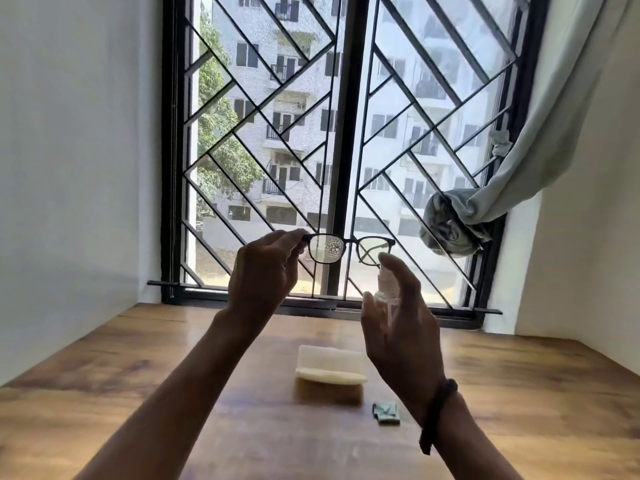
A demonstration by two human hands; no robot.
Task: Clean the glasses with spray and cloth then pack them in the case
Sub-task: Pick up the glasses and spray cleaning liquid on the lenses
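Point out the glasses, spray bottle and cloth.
glasses (327, 250): head view, on the droplet-covered lens beside the left hand.
spray bottle (385, 287): head view, on the clear body in the right hand.
cloth (386, 414): head view, middle of the folded green piece on the table.

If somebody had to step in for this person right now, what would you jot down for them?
Left hand: pinching the glasses by one end, held up before the window.
Right hand: gripping the spray bottle, aimed at the glasses.
On the table: case in the middle, folded cloth to its right.
Done: one lens, nearer the left hand, carries droplets.
Left: the other lens looks dry; spray it, wipe both with the cloth, pack the glasses in the case.
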